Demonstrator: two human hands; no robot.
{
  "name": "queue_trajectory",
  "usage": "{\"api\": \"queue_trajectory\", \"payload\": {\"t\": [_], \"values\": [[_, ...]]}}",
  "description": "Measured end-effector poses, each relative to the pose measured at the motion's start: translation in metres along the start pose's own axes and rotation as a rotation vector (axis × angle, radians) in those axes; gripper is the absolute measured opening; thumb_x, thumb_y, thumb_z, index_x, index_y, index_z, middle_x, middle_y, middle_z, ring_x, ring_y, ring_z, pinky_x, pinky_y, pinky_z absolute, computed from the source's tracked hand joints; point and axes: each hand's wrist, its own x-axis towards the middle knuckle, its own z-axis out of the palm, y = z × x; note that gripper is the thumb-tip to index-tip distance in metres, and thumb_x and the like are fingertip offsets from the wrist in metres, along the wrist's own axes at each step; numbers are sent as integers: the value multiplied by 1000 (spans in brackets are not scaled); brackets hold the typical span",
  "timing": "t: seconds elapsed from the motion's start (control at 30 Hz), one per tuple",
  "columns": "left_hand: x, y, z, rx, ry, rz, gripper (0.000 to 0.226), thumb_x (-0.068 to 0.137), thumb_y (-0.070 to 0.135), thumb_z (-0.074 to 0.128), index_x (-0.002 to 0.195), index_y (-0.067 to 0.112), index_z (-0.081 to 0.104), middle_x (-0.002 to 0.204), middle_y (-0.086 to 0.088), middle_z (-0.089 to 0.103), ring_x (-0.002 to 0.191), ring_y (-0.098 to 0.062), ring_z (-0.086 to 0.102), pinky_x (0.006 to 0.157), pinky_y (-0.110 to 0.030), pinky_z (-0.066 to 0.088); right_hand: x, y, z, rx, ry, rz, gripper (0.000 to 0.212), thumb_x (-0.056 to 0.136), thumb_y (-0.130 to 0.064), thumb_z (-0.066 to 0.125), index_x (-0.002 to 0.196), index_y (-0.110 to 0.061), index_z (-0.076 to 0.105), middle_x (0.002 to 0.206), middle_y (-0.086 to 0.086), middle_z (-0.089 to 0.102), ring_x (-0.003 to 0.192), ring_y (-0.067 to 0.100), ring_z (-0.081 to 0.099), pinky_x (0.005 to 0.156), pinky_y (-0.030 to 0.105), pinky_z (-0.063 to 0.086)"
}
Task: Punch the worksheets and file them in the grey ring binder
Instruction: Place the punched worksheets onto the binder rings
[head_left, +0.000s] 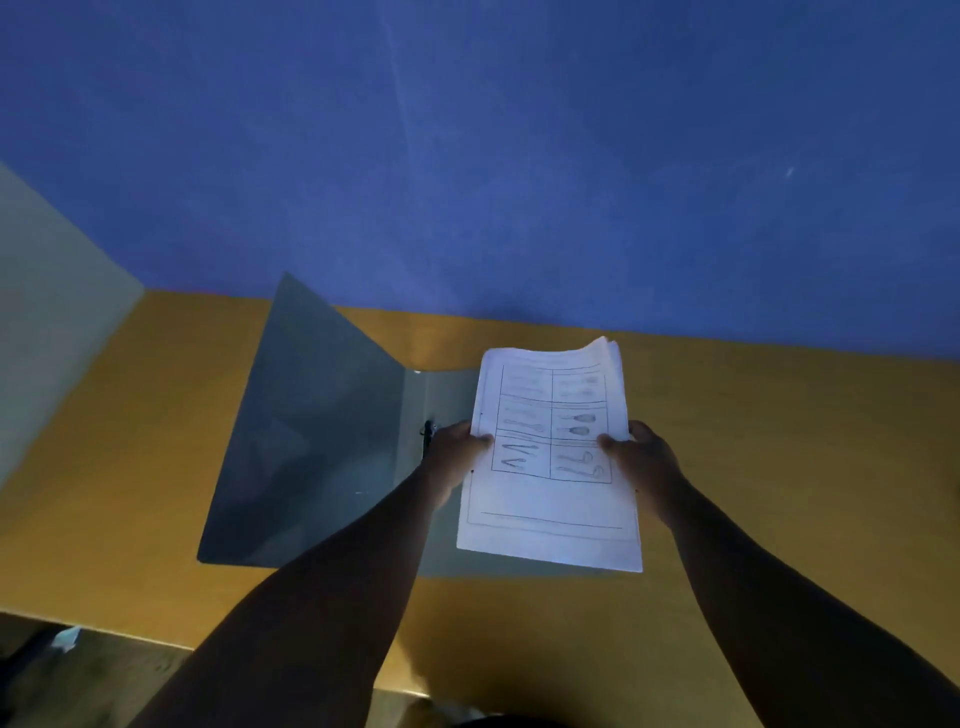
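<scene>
hands, left (457, 449) and right (641, 452), pinch worksheets (553, 499) by both side edges

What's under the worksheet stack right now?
The open grey ring binder on the yellow table. Both hands grip the worksheets over its right half; the rings there are mostly covered.

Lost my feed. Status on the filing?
Left hand and right hand each grip a side of the worksheets. Stack held over the open grey ring binder. Nothing in the way.
</scene>
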Motion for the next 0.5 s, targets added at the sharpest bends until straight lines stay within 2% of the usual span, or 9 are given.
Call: {"api": "queue_trajectory", "payload": {"t": [0.07, 0.17, 0.23, 0.33, 0.4, 0.5], "values": [[1, -8, -7, -33, 69, -36, 20, 90, 22, 64, 106, 14, 73, 93, 0, 73, 77, -15, 63, 66, -25, 45, -4, -6, 8, -32, -13, -47, 11, 90, -21, 64, 101, -23, 63, 93, -1, 68, 76, 16, 64, 63, 25, 51], [5, -13, -15, -66, 185, -62, 20, 91, 30, 65, 92, 11, 73, 70, 2, 63, 65, -15, 57, 61, -23, 41, -5, -9, 17, -73, -50, -90, 14, 90, -23, 65, 103, -26, 63, 95, -2, 69, 77, 13, 64, 62, 23, 49], [7, -15, -18, -86, 245, -55, 22, 90, 31, 63, 86, 11, 73, 70, -1, 64, 67, -18, 58, 64, -25, 42, -5, -11, 20, -69, -63, -94, 14, 90, -24, 65, 102, -28, 62, 94, -3, 69, 78, 14, 64, 63, 23, 50], [10, -18, -23, -108, 326, -52, 21, 89, 25, 62, 71, 16, 67, 67, 2, 60, 66, -16, 54, 61, -25, 42, -5, -15, 28, -74, -85, -90, 15, 91, -23, 64, 105, -27, 61, 90, -7, 67, 74, 9, 63, 56, 21, 46], [11, -20, -28, -123, 354, -64, 15, 87, 23, 61, 73, 20, 66, 71, 2, 60, 67, -17, 53, 62, -26, 44, -4, -16, 35, -57, -93, -86, 19, 91, -22, 65, 109, -23, 63, 95, -3, 68, 76, 9, 64, 56, 21, 46], [15, -25, -35, -132, 343, -98, 14, 84, 29, 60, 79, 23, 72, 84, 0, 72, 75, -19, 64, 70, -35, 56, -3, -17, 44, -47, -94, -78, 23, 91, -21, 65, 113, -20, 63, 99, 0, 68, 75, 7, 62, 56, 20, 45]]}}
